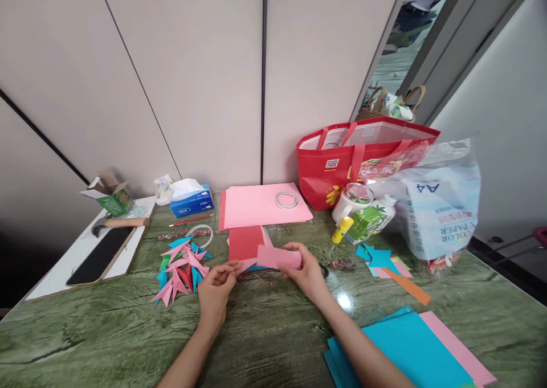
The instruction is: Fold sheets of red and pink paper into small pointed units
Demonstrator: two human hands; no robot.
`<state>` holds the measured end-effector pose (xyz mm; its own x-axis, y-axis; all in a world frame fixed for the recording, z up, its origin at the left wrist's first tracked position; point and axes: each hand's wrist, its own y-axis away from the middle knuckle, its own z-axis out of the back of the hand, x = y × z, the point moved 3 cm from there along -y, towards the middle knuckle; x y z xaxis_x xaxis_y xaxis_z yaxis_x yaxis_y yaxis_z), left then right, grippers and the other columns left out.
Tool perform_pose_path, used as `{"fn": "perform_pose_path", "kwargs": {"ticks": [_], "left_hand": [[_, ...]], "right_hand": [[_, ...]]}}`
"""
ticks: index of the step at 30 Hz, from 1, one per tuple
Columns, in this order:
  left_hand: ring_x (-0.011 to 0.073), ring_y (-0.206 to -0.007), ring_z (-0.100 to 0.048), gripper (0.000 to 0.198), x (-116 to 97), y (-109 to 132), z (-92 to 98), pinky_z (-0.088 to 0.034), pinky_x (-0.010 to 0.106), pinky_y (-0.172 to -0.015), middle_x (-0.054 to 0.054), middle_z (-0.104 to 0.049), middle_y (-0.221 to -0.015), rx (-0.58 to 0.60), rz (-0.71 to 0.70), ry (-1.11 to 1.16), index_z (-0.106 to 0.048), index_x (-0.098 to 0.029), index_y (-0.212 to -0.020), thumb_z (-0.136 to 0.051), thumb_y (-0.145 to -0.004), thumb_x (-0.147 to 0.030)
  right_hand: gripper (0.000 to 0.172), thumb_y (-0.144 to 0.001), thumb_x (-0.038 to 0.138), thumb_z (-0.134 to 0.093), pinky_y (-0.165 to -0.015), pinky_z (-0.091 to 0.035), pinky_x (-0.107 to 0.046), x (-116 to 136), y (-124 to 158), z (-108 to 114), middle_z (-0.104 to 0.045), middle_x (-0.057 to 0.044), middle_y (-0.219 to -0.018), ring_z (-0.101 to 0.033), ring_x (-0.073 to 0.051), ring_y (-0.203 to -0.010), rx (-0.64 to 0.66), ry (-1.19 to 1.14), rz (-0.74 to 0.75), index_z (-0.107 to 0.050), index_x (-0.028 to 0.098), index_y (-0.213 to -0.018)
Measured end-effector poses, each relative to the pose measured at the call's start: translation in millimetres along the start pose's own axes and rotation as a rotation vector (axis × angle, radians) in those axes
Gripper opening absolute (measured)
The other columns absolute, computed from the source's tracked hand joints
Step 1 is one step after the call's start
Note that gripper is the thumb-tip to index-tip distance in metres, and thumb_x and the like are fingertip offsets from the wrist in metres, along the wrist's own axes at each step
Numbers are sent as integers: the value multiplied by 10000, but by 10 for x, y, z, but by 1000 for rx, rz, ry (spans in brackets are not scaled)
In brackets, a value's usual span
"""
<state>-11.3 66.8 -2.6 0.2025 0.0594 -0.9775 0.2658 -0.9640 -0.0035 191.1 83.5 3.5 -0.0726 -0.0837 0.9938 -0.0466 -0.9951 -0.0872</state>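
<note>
My right hand (305,274) grips a folded piece of pink paper (277,257) by its right end, above the table. My left hand (219,285) is to the left of it, with fingertips pinched together near the pile's lower edge; whether they hold anything is hidden. Just beyond both hands lies a pile of square papers with a red square (245,242) on top and pink and blue edges showing. Left of my left hand is a heap of folded paper pieces (182,268) in pink, blue, red and green.
Pink sheets (256,203) carry metal rings (286,200) at the back. Further right stand a red bag (316,177), a glue stick (342,229) and a plastic paper bag (440,200). Blue sheets (410,342) lie under my right forearm. A hammer (123,222) and phone (100,256) are left.
</note>
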Motion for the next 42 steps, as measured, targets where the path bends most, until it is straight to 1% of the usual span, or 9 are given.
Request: {"fn": "perform_pose_path", "kwargs": {"ticks": [2, 5, 8, 12, 19, 27, 31, 37, 42], "left_hand": [[213, -790, -660, 108, -8, 24, -10, -505, 349, -785, 60, -705, -814, -19, 13, 68, -596, -151, -656, -667, -587, -194], [248, -758, -665, 251, 40, 131, -140, -520, 403, -744, 100, -709, -828, 191, 181, 31, -636, -120, -848, -645, -656, -282], [262, -848, -640, 330, 65, 220, -220, -504, 398, -781, 101, -699, -920, 297, 195, 30, -646, -125, -902, -668, -635, -318], [270, -886, -623, 343, 83, 208, -183, -499, 374, -778, 85, -696, -941, 255, 161, -36, -658, -132, -897, -695, -603, -306], [261, -848, -631, 314, 83, 157, -140, -508, 370, -745, 78, -701, -904, 217, 188, -23, -655, -138, -890, -674, -623, -301], [205, -695, -618, 231, 63, 161, -146, -485, 277, -652, 43, -706, -751, 224, 29, -270, -686, -125, -802, -642, -640, -284], [193, -659, -587, 231, 41, 146, -107, -459, 253, -592, 26, -691, -733, 198, -31, -422, -688, -137, -814, -626, -658, -296], [170, -580, -575, 227, 88, 93, -91, -444, 235, -510, 20, -684, -675, 272, 125, -261, -688, -129, -749, -661, -627, -319], [170, -577, -606, 289, 99, 72, -84, -476, 269, -558, 39, -698, -679, 261, 266, -27, -680, -122, -805, -717, -570, -286]], "right_hand": [[243, -673, 260, -610, -520, -496, -268, 17, 10, 14, -560, -16, -787, -559, -147, -585, -70, -26, 56, -512, 189, -883], [25, -732, 208, -542, -668, -475, -300, 76, 101, -80, -588, -48, -830, -580, -188, -766, -70, 41, 252, -525, 191, -742], [95, -697, 119, -558, -754, -432, -321, 123, 216, -234, -592, -59, -905, -561, -200, -863, 58, 136, 422, -514, 200, -677], [118, -678, 112, -584, -787, -414, -334, 120, 275, -336, -579, -68, -967, -543, -211, -921, 205, 200, 441, -525, 211, -703], [447, -483, 326, -788, -839, -396, -347, 122, 276, -341, -534, -78, -1078, -494, -243, -1009, 303, 132, 386, -541, 221, -840], [282, -709, 282, -620, -763, -464, -300, 59, 258, -352, -597, -50, -916, -582, -177, -834, 202, -29, 175, -526, 199, -962], [155, -776, 313, -528, -577, -442, -246, 40, 237, -334, -606, -16, -702, -553, -147, -633, 191, 90, 164, -610, 182, -786], [289, -682, 431, -601, -412, -322, -205, -131, 111, -225, -534, 29, -488, -439, -97, -425, 145, -56, -65, -578, 160, -583], [325, -643, 419, -647, -475, -417, -220, -129, 69, -197, -646, -12, -696, -560, -127, -519, 199, -339, -193, -566, 187, -856]]}}
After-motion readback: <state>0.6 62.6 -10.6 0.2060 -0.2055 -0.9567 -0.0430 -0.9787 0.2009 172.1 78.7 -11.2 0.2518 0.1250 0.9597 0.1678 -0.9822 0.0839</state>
